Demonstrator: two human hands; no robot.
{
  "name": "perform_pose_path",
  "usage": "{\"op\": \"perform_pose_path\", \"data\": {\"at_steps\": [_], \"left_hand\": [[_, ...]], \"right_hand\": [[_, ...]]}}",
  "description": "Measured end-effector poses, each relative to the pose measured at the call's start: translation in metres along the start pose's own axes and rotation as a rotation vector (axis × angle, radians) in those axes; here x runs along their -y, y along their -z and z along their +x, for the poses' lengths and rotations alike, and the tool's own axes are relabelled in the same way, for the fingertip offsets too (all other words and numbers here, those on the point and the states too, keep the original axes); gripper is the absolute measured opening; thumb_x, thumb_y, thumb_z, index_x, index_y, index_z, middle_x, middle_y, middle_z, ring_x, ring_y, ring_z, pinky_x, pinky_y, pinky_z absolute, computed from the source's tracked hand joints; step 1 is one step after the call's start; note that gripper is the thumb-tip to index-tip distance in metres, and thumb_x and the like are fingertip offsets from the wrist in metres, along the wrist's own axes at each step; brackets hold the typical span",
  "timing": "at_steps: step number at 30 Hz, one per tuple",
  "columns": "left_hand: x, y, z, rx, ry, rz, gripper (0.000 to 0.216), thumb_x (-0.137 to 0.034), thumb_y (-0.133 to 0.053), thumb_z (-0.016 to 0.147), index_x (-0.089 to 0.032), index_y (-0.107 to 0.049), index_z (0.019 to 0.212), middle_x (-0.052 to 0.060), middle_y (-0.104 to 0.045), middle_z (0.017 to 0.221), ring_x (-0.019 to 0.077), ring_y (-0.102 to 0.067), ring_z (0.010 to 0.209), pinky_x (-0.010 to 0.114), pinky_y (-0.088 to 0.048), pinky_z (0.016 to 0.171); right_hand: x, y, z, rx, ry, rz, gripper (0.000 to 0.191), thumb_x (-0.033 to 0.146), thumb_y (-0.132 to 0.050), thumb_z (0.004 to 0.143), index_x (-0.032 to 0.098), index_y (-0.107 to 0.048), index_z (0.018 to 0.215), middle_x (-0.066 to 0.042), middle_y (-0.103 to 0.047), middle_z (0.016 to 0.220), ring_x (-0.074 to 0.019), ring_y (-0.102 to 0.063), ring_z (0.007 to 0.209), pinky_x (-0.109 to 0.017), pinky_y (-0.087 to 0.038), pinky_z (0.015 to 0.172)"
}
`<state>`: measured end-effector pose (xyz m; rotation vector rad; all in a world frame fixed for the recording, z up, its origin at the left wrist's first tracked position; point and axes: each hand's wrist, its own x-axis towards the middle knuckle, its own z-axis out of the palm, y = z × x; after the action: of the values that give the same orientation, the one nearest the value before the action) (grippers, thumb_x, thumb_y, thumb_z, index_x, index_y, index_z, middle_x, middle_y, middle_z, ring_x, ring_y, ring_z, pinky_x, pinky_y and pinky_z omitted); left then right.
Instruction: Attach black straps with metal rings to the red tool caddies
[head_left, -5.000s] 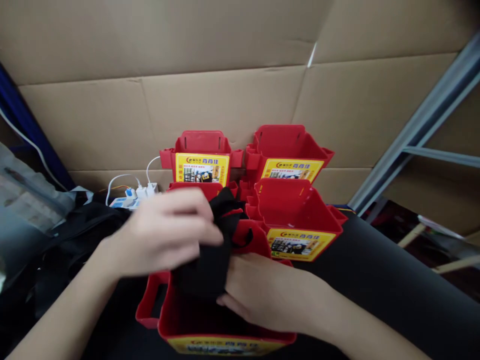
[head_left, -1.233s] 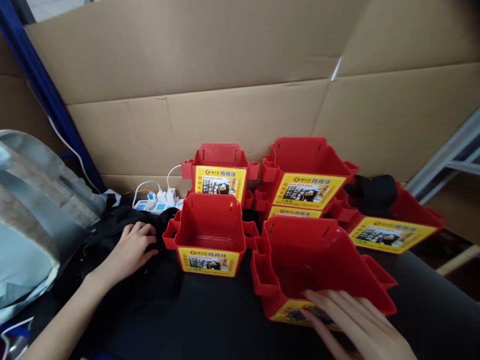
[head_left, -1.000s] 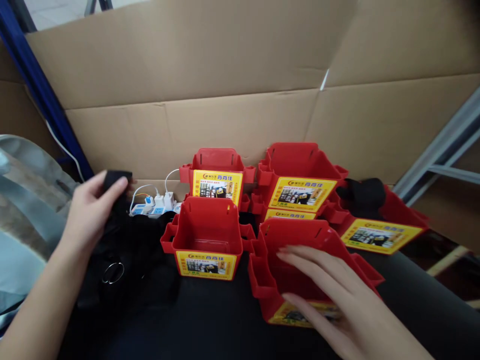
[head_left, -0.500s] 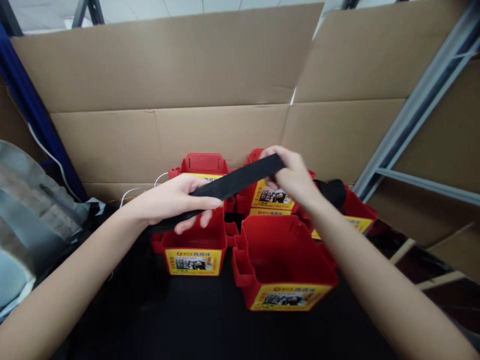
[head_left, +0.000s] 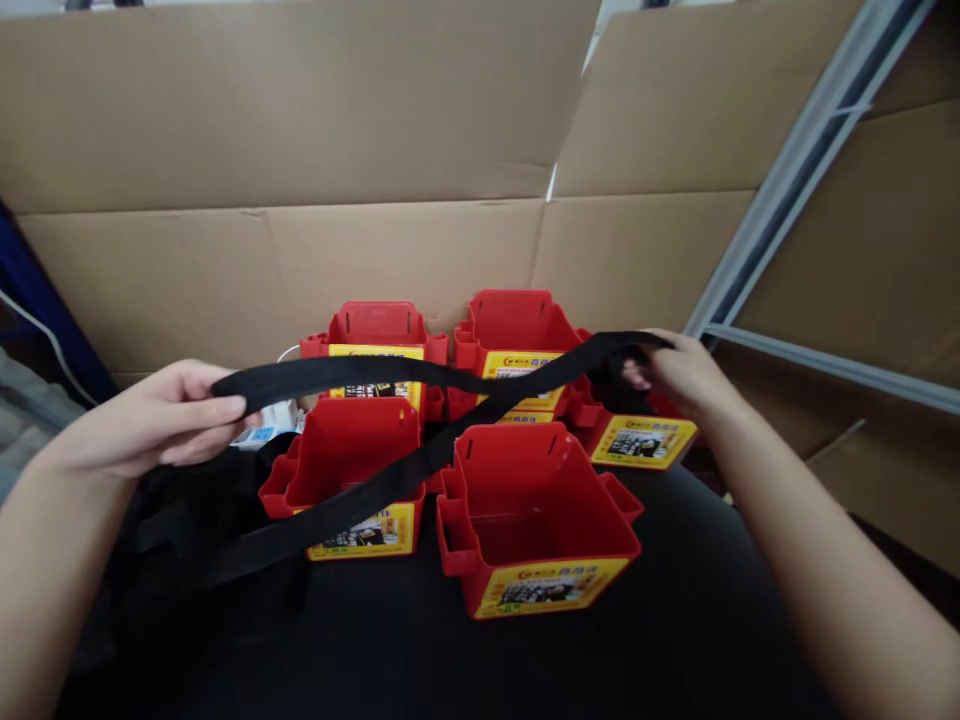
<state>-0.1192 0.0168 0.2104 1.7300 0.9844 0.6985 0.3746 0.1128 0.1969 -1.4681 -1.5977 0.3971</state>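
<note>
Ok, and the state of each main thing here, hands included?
Flat black fabric strap: slack, doubled back at the right.
Left hand: pinching the strap.
Right hand: closed on the strap.
Red plastic boxes with yellow labels: upright, open where visible.
Brown cardboard sheeting: standing, creased.
Black fabric heap: crumpled.

Strap (head_left: 517, 384): matt cloth; bins (head_left: 512, 470): smooth plastic.

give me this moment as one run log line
left hand: pinches black strap | right hand: grips strap | strap: spans between hands, second length running lower left | nearest red bin: upright on black surface
</note>
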Motion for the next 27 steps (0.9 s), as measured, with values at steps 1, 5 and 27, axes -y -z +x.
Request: {"op": "perform_pose_path", "data": {"at_steps": [1,5,27], "left_hand": [[-0.006,-0.009,0.012,-0.038,-0.035,0.016,0.027,-0.035,-0.05,0.085,-0.015,-0.052,0.068,-0.009,-0.039,0.041,-0.0004,-0.026,0.038,0.01,-0.024,0.042],[-0.04,-0.063,0.069,-0.024,-0.136,0.27,0.031,-0.037,-0.055,0.081,-0.015,-0.048,0.061,-0.006,-0.046,0.047,0.0029,-0.036,0.041,0.015,-0.028,0.042],[-0.024,-0.126,0.089,-0.14,-0.148,0.573,0.012,-0.025,-0.051,0.081,-0.019,-0.058,0.09,0.0,-0.067,0.081,0.0145,-0.062,0.078,0.027,-0.045,0.075]], "right_hand": [[0.002,0.0,-0.003,0.032,-0.022,-0.032,0.03,0.032,-0.057,0.081,0.014,-0.059,0.106,-0.012,-0.063,0.098,-0.0222,-0.061,0.086,-0.041,-0.051,0.075],[0.048,-0.013,-0.035,0.203,0.216,-0.23,0.079,0.029,-0.077,0.057,0.023,-0.045,0.13,-0.009,-0.049,0.13,-0.0305,-0.048,0.116,-0.044,-0.039,0.099],[0.107,-0.098,-0.063,0.68,0.721,-0.147,0.031,0.043,-0.06,0.077,0.019,-0.065,0.096,0.0,-0.065,0.073,-0.0113,-0.054,0.059,-0.023,-0.038,0.056]]}}
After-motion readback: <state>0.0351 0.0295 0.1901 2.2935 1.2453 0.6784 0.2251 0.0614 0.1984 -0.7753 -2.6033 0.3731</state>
